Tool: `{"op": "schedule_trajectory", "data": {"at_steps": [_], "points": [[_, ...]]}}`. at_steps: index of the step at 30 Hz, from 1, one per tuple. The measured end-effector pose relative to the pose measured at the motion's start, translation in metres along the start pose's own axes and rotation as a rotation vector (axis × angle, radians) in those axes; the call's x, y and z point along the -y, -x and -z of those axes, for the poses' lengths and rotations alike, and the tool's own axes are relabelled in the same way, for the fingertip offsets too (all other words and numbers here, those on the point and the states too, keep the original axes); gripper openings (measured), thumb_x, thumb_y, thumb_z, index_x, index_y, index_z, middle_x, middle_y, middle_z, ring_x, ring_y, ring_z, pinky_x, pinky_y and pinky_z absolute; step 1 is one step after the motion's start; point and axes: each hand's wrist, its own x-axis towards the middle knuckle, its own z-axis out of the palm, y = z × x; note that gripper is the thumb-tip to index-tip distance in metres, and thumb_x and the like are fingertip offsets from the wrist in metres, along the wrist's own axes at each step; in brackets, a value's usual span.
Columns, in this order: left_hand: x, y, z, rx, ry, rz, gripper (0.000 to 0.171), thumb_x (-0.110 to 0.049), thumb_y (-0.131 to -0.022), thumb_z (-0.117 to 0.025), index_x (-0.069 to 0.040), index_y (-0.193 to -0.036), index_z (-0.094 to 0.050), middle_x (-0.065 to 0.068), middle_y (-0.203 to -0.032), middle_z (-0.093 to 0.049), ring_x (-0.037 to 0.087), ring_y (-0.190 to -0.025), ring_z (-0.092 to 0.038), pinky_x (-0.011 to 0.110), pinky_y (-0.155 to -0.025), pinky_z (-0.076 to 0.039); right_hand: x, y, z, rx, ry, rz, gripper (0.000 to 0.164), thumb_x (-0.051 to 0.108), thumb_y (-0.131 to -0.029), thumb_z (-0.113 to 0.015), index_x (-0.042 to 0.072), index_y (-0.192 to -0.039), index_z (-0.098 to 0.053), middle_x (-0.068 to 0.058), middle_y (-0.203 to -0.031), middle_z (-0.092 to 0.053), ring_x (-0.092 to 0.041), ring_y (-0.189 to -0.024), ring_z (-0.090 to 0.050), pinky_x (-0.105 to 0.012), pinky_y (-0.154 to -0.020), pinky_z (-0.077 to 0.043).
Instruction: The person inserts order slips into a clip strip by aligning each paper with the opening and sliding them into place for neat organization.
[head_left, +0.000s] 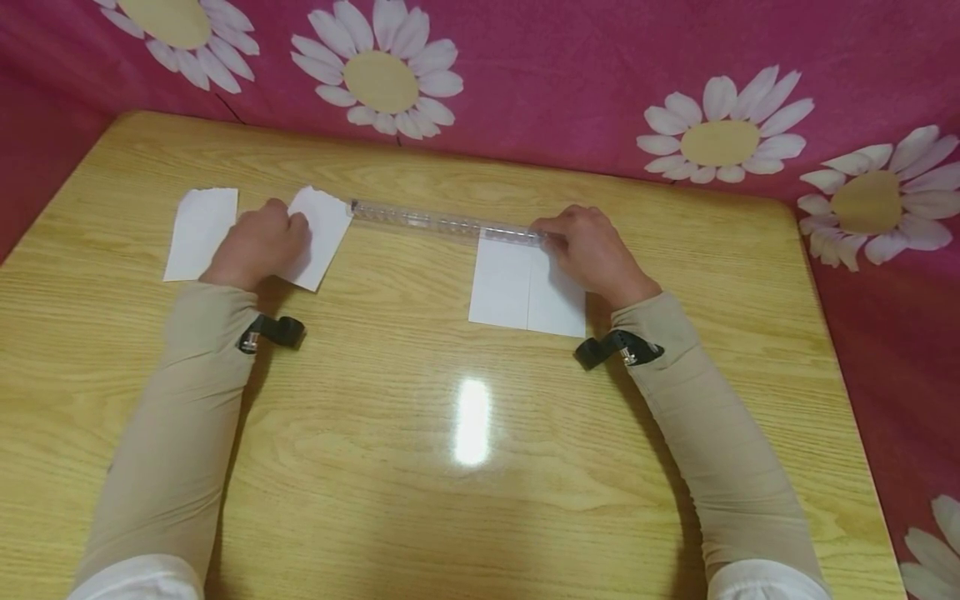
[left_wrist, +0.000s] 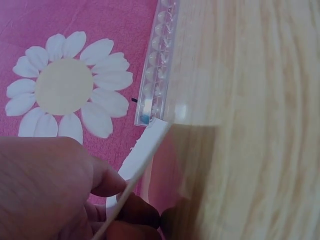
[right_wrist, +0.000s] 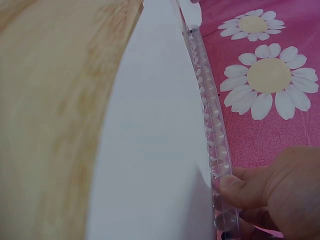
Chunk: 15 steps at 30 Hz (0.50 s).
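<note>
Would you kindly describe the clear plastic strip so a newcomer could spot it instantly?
Look along the far half of the wooden table. There, the clear plastic strip runs from beside the left white papers to the far edge of the right paper. Unlike them, it is narrow, see-through and lined with rounded shapes.

The long strip (head_left: pixel 442 223) looks like clear, glossy plastic; the white sheets (head_left: pixel 498 279) are smooth, matt paper, ragged along some edges. The wood-grained counter (head_left: pixel 375 375) has a shiny finish, while the backdrop (head_left: pixel 540 100) and sleeves (head_left: pixel 168 433) look like matt cloth.
</note>
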Motion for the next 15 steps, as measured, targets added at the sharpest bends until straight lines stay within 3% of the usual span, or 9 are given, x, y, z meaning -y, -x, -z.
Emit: {"op": "schedule_trajectory", "data": {"at_steps": [15], "points": [[-0.0048, 0.0001, -0.0051, -0.02, 0.009, 0.025, 0.068, -0.038, -0.105, -0.018, 0.019, -0.133, -0.041, 0.045, -0.131, -0.051, 0.059, -0.123, -0.052, 0.067, -0.107, -0.042, -0.0001, -0.0009, -0.0001, 0.009, 0.006, -0.004, 0.03, 0.003, -0.1, -0.061, 0.006, -0.127, -0.072, -0.025, -0.112, -0.074, -0.039, -0.109, -0.065, -0.053, -0.107, -0.045]]}}
